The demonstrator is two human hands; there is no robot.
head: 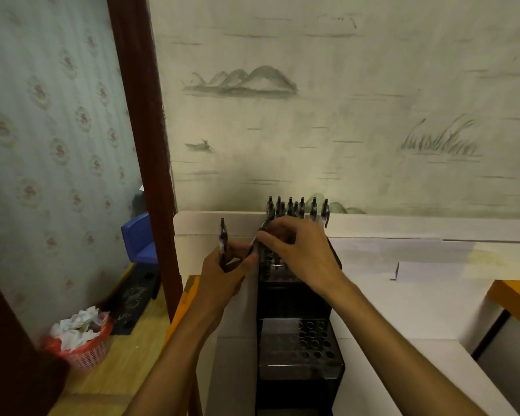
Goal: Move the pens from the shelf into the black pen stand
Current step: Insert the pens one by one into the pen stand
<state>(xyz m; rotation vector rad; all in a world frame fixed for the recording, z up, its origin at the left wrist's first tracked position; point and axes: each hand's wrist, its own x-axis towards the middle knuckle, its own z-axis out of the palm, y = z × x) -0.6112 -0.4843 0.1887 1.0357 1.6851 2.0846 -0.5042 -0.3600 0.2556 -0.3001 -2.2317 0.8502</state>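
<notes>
Wallpaper with an ink landscape backed a white shelf (418, 295), on which the black pen stand (297, 340) stood in stepped tiers of round holes. Upper tier: a row of pens (297, 208) already upright at the back, caps up. Lower tier: holes all vacant. Left hand (222, 274): fingers clenched round a spare pen (223, 238), held upright just left of the stand. Right hand (294, 250): fingers pinching a slanted pen (257, 238) over the upper tier's left edge, its tip hidden behind the hand. Recommended handling: bring the slanted pen upright over one vacant hole before lowering; release only when seated; keep the wrist off the standing row, which would probably topple easily. Red basket (84, 346) of crumpled paper on the floor, left.
</notes>
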